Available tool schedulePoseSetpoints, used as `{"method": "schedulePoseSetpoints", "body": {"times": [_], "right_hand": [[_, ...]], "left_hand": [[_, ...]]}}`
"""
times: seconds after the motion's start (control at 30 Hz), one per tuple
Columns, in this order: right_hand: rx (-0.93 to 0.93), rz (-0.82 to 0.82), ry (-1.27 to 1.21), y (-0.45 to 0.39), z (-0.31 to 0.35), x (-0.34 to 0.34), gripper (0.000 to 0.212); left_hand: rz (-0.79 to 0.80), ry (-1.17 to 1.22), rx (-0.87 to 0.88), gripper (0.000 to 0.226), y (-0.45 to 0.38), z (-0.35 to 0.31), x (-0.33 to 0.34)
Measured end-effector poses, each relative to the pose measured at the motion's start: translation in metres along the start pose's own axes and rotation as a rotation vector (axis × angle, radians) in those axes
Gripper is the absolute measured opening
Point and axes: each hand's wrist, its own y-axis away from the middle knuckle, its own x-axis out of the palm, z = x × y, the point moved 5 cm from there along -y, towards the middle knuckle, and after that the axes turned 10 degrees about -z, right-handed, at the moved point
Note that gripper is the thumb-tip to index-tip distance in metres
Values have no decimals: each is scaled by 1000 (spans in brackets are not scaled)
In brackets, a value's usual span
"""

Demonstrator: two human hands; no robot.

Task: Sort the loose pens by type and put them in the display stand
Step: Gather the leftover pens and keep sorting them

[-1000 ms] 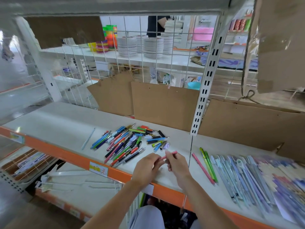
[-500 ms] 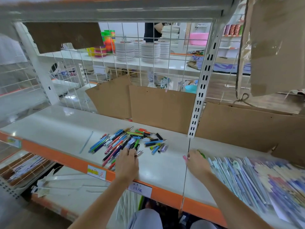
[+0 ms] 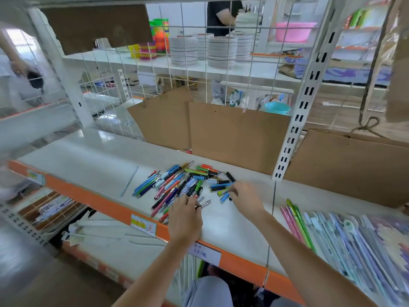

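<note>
A person sorts stationery at a white shelf (image 3: 93, 156) with an orange front edge, both hands down among a heap of loose pens (image 3: 183, 185) that lies at the centre of the view, toward 12 o'clock from the wrists. The left hand (image 3: 184, 218) lies on the heap's near edge at about 6 o'clock of the pile, fingers bent over the pens beneath it; whether it pinches one or only presses them cannot be told. The right hand (image 3: 246, 199) reaches into the pile's 3 o'clock side, fingertips curled among a blue pen (image 3: 224, 197) and its neighbours, apparently to pick one out, though a firm hold is not visible. At 4 o'clock of the heap, well apart from it, pink and green pens (image 3: 295, 222) lie lined up side by side, probably a group already separated by kind, beside rows of pale packaged pens (image 3: 354, 242). Brown cardboard sheets (image 3: 239, 136) lean against the wire back. No display stand is clearly recognisable here.
</note>
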Motion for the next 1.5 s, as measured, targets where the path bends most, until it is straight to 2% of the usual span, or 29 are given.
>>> {"method": "schedulePoseSetpoints", "body": {"times": [0.1,0.27,0.43,0.53,0.7,0.8,1.17,1.4,1.5], "right_hand": [[-74,-9,27,-21,10,11,22],[-58,115,152,-34,16,30,24],[-60,168,217,-38,23,33,21],[-31,189,196,-38,25,33,20],[55,39,124,-48,14,23,37],[104,86,157,-51,2,23,39],[74,200,40,-51,8,25,16],[9,140,-58,-41,16,14,28],[19,106,-121,-9,15,-1,25]], "left_hand": [[1,3,-9,22,1,-1,0],[-9,-3,-7,21,1,0,0],[-21,-22,2,18,1,-1,-1],[-24,-15,-1,17,1,-1,-2],[-16,-2,-5,18,2,-1,-3],[-11,3,5,18,2,-1,-4],[-7,14,3,18,1,0,-2],[3,3,24,20,0,0,0],[7,12,68,19,1,-2,-2]]}}
